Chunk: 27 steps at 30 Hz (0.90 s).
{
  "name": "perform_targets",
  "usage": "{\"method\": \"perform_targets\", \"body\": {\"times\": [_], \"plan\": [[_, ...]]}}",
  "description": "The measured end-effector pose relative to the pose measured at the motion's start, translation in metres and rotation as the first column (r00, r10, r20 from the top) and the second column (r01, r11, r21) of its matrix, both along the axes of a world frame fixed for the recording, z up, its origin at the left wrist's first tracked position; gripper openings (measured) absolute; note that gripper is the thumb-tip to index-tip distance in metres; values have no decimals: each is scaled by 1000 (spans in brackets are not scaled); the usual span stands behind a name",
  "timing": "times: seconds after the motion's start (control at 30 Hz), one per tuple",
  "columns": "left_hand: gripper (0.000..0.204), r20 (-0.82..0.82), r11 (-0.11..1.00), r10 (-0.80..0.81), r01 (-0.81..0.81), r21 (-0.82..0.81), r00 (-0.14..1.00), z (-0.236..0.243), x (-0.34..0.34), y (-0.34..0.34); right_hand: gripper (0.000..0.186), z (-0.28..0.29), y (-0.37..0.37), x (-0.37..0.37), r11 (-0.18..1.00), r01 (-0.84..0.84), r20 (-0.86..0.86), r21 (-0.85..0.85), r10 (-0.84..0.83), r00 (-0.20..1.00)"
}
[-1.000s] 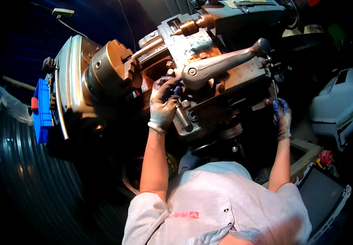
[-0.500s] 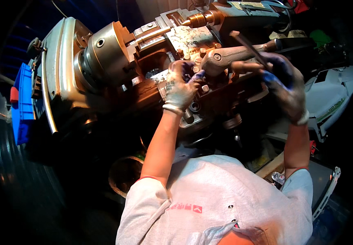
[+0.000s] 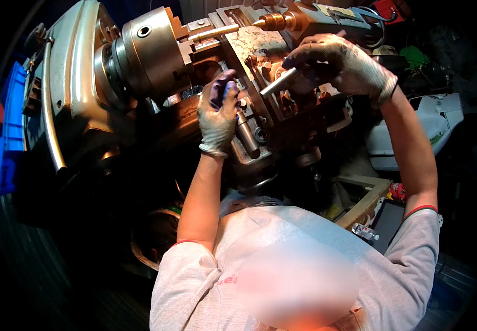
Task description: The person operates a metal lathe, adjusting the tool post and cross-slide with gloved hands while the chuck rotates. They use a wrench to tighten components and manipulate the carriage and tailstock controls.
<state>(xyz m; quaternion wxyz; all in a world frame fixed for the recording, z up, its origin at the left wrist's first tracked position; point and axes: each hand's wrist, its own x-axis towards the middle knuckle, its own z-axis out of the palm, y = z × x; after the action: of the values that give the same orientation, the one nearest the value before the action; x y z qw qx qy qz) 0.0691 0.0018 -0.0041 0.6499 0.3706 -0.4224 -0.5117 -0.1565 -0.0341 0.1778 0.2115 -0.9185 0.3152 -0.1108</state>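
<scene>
My left hand (image 3: 218, 113), in a pale knit glove with dark stained fingers, is curled over the lathe carriage, near a short metal cylinder (image 3: 247, 137). Its thumb and fingers are drawn together; anything between them is hidden. In the same kind of glove, my right hand (image 3: 354, 66) grips a metal bar (image 3: 278, 82) above the tool post, which it largely covers. The bar's pale end slants down toward the carriage. To the left, the lathe chuck (image 3: 153, 52) clamps a slim metal rod (image 3: 215, 33) that points toward the tailstock centre (image 3: 276, 22).
The lathe headstock (image 3: 75, 66) fills the left side, with a long bright lever (image 3: 52, 110) in front. A blue plastic bin (image 3: 11, 132) stands far left. Right are a white plastic casing (image 3: 415, 127) and a wooden frame (image 3: 368, 201). A round-rimmed container (image 3: 139, 251) sits low left.
My right hand has moved left and forward, bringing the bar over the tool post and tilting its end down. My left hand has shifted left, away from the tool post bolts.
</scene>
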Motion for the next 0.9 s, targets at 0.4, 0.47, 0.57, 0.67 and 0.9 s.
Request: {"method": "perform_targets", "body": {"times": [0.4, 0.47, 0.57, 0.67, 0.9], "plan": [[58, 499, 884, 179, 85, -461, 848, 27, -69, -3, 33, -4, 30, 32, 804, 587, -244, -95, -590, 770], [49, 397, 871, 285, -63, -486, 873, 22, -78, -3, 36, -9, 36, 37, 842, 526, -245, -122, -539, 806], [40, 357, 859, 358, -154, -488, 863, 11, -92, -10, 40, -8, 43, 42, 822, 564, -97, -73, -569, 816], [33, 348, 854, 428, -246, -459, 834, 15, -97, -11, 61, 20, 52, 32, 922, 377, -257, -89, -387, 885], [55, 508, 959, 136, 17, -285, 850, 25, -102, -9, 53, 13, 46, 74, 802, -399, -588, -444, 75, 805]]}}
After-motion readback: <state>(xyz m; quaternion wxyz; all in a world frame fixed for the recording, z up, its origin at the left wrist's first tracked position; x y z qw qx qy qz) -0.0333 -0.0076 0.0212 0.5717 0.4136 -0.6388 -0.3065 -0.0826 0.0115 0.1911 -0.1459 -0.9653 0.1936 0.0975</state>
